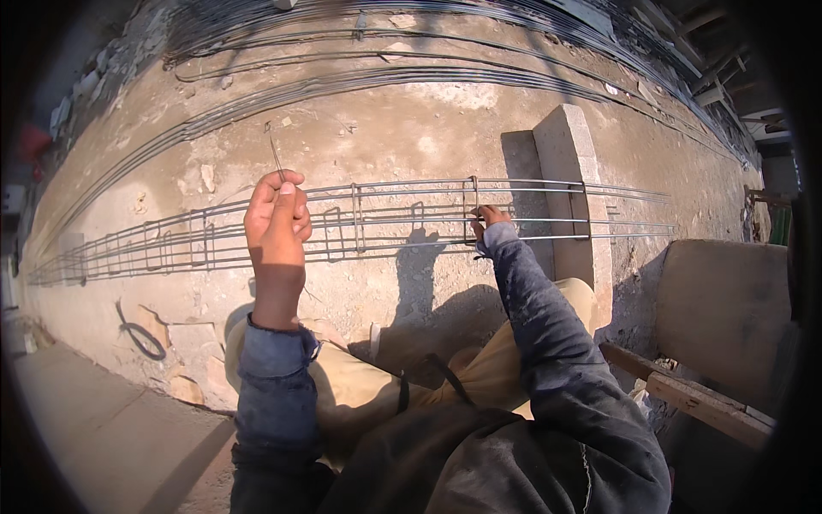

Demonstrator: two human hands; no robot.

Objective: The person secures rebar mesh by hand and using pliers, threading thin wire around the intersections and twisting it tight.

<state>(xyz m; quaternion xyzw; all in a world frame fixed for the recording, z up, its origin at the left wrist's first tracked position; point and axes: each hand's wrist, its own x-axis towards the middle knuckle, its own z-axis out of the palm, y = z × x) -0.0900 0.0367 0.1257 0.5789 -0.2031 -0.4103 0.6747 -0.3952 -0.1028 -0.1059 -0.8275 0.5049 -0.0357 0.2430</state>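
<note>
A long rebar cage (411, 220) of thin steel bars and stirrups lies across the ground in front of me, its right part resting on a concrete block (568, 154). My left hand (279, 225) is raised over the cage, thumb and fingers pinching a thin tie wire (275, 151) that points away from me. My right hand (491, 220) is at the cage, left of the block, with its fingers around a steel stirrup (474, 193); the fingertips are partly hidden behind the bars.
Loose rebar rods (398, 72) lie beyond the cage. A coil of dark wire or hose (142, 340) is on the ground at lower left, near broken slab pieces (192, 340). Wooden planks (706, 408) and a large tan block-like object (722, 308) are at right.
</note>
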